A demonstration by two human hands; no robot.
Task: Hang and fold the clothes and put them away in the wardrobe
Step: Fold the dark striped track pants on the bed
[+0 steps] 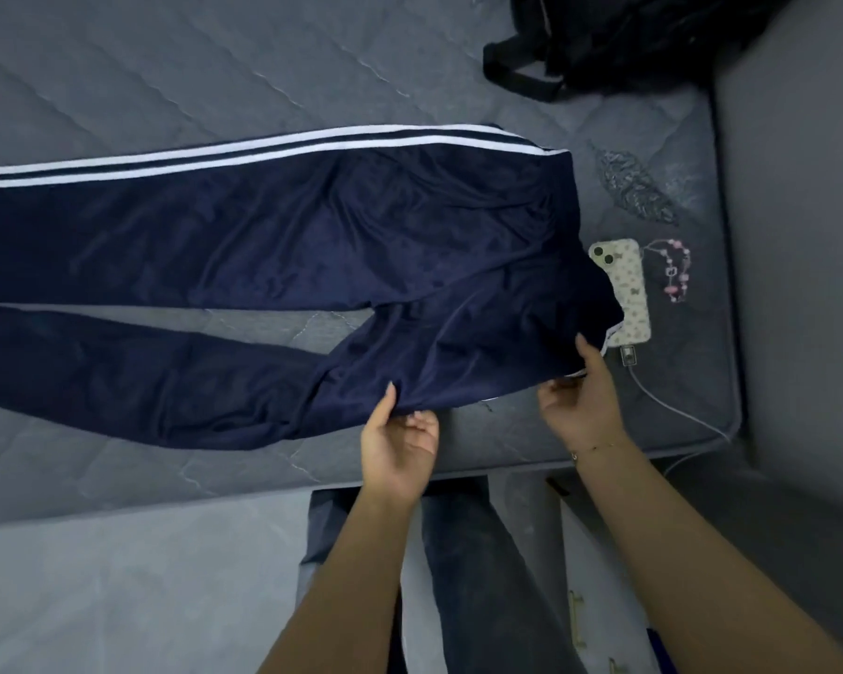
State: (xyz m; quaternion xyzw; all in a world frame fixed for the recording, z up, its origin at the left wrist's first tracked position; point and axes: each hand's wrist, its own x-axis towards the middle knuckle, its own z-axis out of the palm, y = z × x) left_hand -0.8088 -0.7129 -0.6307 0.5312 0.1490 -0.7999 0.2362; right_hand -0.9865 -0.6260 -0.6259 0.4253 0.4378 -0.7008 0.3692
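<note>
Navy track pants [312, 245] with white side stripes lie spread across a grey quilted mattress [166, 80], legs running off to the left and waistband to the right. My left hand [400, 445] pinches the near edge of the pants at the hip, thumb on top and fingers under the fabric. Close to the waistband corner, my right hand [580, 401] grips the same near edge and lifts it slightly off the mattress.
A phone [626, 289] in a patterned case lies right of the waistband, partly under the fabric, with a white charging cable [672, 406] and a pink bead charm [675, 270]. A black backpack [619, 36] sits at the far right. The mattress edge [264, 484] runs near my legs.
</note>
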